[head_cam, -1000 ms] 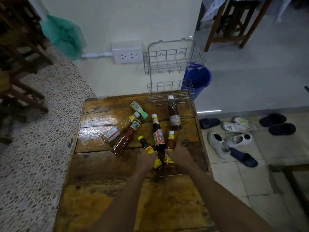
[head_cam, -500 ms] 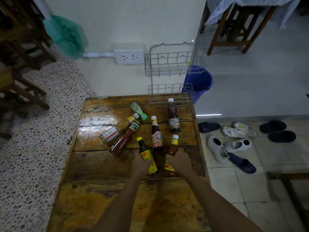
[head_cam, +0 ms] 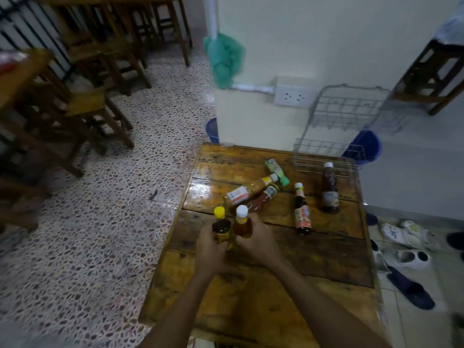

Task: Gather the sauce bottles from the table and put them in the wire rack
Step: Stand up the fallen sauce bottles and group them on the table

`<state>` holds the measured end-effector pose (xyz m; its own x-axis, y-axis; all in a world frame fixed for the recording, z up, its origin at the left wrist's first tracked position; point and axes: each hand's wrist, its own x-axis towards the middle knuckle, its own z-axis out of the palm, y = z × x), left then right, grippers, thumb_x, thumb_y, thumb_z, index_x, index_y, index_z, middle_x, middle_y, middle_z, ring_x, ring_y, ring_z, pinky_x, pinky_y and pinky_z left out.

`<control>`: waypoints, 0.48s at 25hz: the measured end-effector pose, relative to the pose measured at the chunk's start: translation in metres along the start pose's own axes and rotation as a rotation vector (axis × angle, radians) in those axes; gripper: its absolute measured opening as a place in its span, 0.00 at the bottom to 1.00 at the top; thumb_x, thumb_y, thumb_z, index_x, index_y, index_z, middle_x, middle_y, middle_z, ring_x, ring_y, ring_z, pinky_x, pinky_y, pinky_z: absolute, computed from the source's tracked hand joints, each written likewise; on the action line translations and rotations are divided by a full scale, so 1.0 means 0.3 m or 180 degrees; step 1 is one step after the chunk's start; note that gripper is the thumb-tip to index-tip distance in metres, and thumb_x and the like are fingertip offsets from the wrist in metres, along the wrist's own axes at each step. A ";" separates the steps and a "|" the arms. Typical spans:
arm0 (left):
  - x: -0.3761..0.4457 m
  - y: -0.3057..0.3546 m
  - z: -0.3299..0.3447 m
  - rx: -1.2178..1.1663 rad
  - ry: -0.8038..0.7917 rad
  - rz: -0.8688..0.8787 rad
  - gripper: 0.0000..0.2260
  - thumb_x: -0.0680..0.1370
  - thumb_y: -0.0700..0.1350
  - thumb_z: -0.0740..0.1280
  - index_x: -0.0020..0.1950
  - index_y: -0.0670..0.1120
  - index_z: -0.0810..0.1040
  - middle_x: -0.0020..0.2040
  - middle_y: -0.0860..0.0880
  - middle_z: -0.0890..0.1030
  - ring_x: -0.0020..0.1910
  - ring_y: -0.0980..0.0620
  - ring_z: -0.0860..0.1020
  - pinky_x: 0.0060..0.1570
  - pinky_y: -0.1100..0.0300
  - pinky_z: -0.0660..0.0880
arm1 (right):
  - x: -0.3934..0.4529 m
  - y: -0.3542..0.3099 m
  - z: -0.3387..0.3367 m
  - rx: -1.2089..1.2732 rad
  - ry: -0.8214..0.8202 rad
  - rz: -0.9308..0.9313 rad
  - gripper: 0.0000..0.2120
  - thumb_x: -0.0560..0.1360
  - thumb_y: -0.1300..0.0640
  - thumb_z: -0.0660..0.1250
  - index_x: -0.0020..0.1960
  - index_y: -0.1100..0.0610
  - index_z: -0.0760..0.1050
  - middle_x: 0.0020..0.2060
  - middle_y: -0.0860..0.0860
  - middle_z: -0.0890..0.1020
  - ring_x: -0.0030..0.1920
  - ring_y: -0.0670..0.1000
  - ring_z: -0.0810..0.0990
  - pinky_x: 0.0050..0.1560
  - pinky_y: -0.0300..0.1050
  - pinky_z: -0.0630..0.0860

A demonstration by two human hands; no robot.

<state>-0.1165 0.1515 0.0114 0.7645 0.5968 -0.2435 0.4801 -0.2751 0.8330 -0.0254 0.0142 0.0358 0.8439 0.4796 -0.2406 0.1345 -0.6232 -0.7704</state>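
Note:
My left hand (head_cam: 210, 249) grips a dark bottle with a yellow cap (head_cam: 221, 223), held upright above the wooden table (head_cam: 313, 262). My right hand (head_cam: 258, 241) grips an orange-red bottle with a white cap (head_cam: 242, 221) right beside it. Several bottles remain on the table: a green-capped one (head_cam: 277, 170), a tan sauce bottle (head_cam: 251, 189) and a red one (head_cam: 263, 198) lying down, a dark bottle with a red label (head_cam: 302, 209), and a brown bottle (head_cam: 329, 188) in front of the two-tier wire rack (head_cam: 334, 136) at the far right corner.
A wall with a socket (head_cam: 292, 95) stands behind the table. A blue bucket (head_cam: 366, 146) sits behind the rack. Shoes and sandals (head_cam: 406, 257) lie on the floor at right. Wooden chairs (head_cam: 82, 79) fill the far left over a terrazzo floor.
Both hands closed on the two nearest bottles and lifted them upright off the table. The view has swung left, so the table and rack now sit to the right.

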 end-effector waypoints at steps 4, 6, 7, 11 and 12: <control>0.088 -0.082 -0.119 0.0057 0.0117 0.0032 0.21 0.72 0.30 0.73 0.60 0.48 0.77 0.56 0.48 0.81 0.55 0.47 0.81 0.52 0.43 0.81 | 0.050 -0.071 0.167 0.0115 -0.0066 -0.0171 0.20 0.71 0.48 0.73 0.60 0.46 0.70 0.52 0.49 0.84 0.51 0.53 0.82 0.44 0.52 0.79; 0.115 -0.109 -0.145 -0.0023 0.0140 0.0053 0.19 0.72 0.32 0.74 0.58 0.49 0.77 0.54 0.49 0.81 0.53 0.48 0.81 0.50 0.46 0.80 | 0.070 -0.074 0.213 0.0061 -0.0086 -0.0140 0.20 0.72 0.49 0.74 0.60 0.45 0.70 0.52 0.48 0.84 0.51 0.52 0.83 0.45 0.51 0.80; 0.131 -0.119 -0.152 -0.0023 0.0128 0.0080 0.17 0.73 0.34 0.75 0.57 0.49 0.77 0.53 0.50 0.80 0.52 0.48 0.81 0.47 0.50 0.79 | 0.083 -0.071 0.231 0.0020 -0.0073 -0.0133 0.20 0.72 0.49 0.74 0.60 0.45 0.70 0.52 0.47 0.83 0.51 0.51 0.83 0.44 0.48 0.79; 0.158 -0.151 -0.147 0.0060 0.0077 0.0259 0.16 0.73 0.37 0.78 0.55 0.49 0.76 0.51 0.50 0.79 0.50 0.51 0.79 0.44 0.57 0.74 | 0.104 -0.045 0.267 -0.0084 0.0049 -0.0122 0.21 0.71 0.54 0.76 0.59 0.47 0.70 0.52 0.46 0.83 0.52 0.50 0.82 0.41 0.36 0.72; 0.159 -0.154 -0.141 0.0055 0.0070 0.0276 0.17 0.72 0.37 0.78 0.55 0.48 0.76 0.51 0.51 0.79 0.50 0.51 0.79 0.45 0.57 0.75 | 0.108 -0.039 0.270 -0.0090 0.0075 -0.0118 0.21 0.71 0.54 0.76 0.58 0.47 0.70 0.52 0.46 0.83 0.52 0.50 0.82 0.41 0.36 0.73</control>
<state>-0.1203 0.2247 -0.0177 0.7940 0.5865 -0.1597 0.4200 -0.3393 0.8417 -0.0417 0.0871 -0.0107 0.8499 0.4883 -0.1981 0.1802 -0.6226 -0.7615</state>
